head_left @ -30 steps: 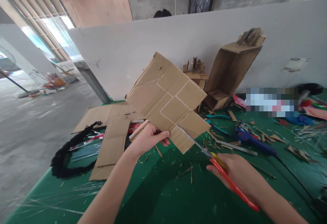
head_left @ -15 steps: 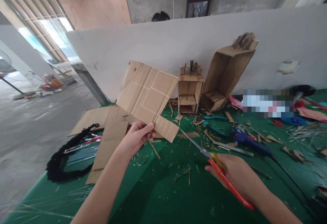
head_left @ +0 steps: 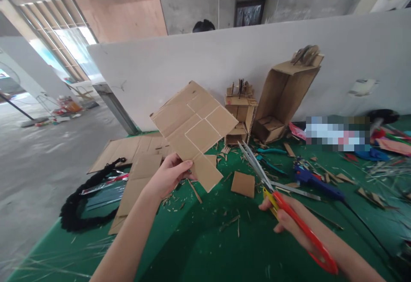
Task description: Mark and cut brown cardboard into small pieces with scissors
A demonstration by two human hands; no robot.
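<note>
My left hand [head_left: 175, 174] pinches the lower edge of a cardboard sheet [head_left: 195, 119] marked with pale rectangular lines. The sheet is tilted above the table, and a narrower tab juts from its lower right. In my right hand [head_left: 289, 220] is a pair of scissors [head_left: 272, 196] with red and yellow handles. Their blades are parted and point up and left, apart from the sheet. A small cardboard square [head_left: 243, 184] lies on the green table between the sheet and the scissors.
Two cardboard structures, a small one [head_left: 240, 112] and a taller one [head_left: 285, 97], stand against the white partition [head_left: 180, 63]. A blue glue gun [head_left: 317, 182], teal pliers [head_left: 272, 165] and scraps lie to the right. Larger cardboard [head_left: 136, 179] and a black fuzzy coil [head_left: 72, 213] are left.
The sheet has turned clockwise in my left hand. The small cardboard square now lies on the table. The scissors have opened wider and shifted slightly right, away from the sheet.
</note>
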